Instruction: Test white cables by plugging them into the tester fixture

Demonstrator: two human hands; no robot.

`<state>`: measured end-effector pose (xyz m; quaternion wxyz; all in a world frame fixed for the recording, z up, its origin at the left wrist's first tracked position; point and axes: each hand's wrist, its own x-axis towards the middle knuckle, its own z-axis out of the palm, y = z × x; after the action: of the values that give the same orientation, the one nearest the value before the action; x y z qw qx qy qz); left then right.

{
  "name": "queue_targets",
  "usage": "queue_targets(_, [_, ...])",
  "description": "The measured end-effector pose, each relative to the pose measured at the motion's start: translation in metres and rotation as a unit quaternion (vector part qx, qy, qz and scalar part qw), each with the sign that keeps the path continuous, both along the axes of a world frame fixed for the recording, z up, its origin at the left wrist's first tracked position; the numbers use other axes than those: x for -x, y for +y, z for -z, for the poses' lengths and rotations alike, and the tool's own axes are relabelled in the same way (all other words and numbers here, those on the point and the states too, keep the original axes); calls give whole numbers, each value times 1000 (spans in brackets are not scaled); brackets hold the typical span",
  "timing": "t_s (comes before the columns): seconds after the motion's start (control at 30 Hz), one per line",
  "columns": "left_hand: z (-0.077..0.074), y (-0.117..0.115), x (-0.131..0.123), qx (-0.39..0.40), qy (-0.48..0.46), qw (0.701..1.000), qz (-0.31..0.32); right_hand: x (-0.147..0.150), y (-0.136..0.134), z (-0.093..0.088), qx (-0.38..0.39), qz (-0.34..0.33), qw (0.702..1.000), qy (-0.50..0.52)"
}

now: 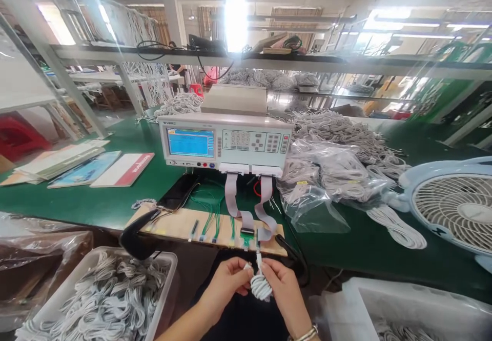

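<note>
A coiled white cable [261,288] hangs between my two hands, just in front of the wooden board's near edge. My left hand [231,278] pinches one end of it with thumb and fingertips. My right hand [283,283] grips the other end near its connector, which points up at the board and appears to meet a socket there; whether it is plugged in I cannot tell. The wooden board [177,224] carries small connectors with green wires. Grey ribbon cables [231,193] run from it to a cable tester [246,151] with a lit blue screen.
A white bin of coiled cables [173,269] stands at lower left, another white bin [355,300] at lower right. Bagged cables [326,172] and a blue fan [418,187] occupy the right of the green table [342,248]. Booklets [123,171] lie left; a black-handled tool [138,236] juts over the edge.
</note>
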<state>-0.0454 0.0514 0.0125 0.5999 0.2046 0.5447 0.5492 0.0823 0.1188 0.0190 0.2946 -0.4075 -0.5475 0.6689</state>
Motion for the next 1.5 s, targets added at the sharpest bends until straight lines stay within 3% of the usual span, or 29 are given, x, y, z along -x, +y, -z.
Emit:
queue_targets(0.17, [-12, -1, 9, 0, -8, 1000, -6, 1, 0, 4, -38, -17, 999, -36])
queue_targets(0.3, [-13, -1, 12, 4, -25, 1000, -7, 1, -1, 3, -47, 3, 997, -54])
queue_targets(0.37, [-11, 0, 13, 4, -45, 999, -13, 4, -3, 3, -18, 15, 999, -40])
queue_targets(0.5, [-8, -1, 15, -6, -87, 996, -26, 14, -8, 5, 110, 57, 991, 56])
queue_targets(0.57, [-7, 0, 15, -8, -94, 995, -37, 17, -10, 5, 129, 68, 985, 89])
queue_targets(0.83, [-4, 2, -10, -32, -122, 979, -163, 5, -9, 5, 93, 26, 993, 61])
queue_targets(1.03, [-6, 3, -5, -13, -122, 986, -112, 5, -14, 11, 89, 34, 994, 47])
queue_targets(1.27, [-3, 5, -18, -57, -152, 968, -194, 8, -14, 10, 109, 49, 991, 68])
queue_targets(1.37, [-1, 5, -15, -70, -153, 970, -178, 10, -15, 8, 135, 52, 986, 79])
queue_targets(1.5, [-5, 7, 0, -37, -141, 984, -105, 11, -11, 5, 141, 36, 989, 41])
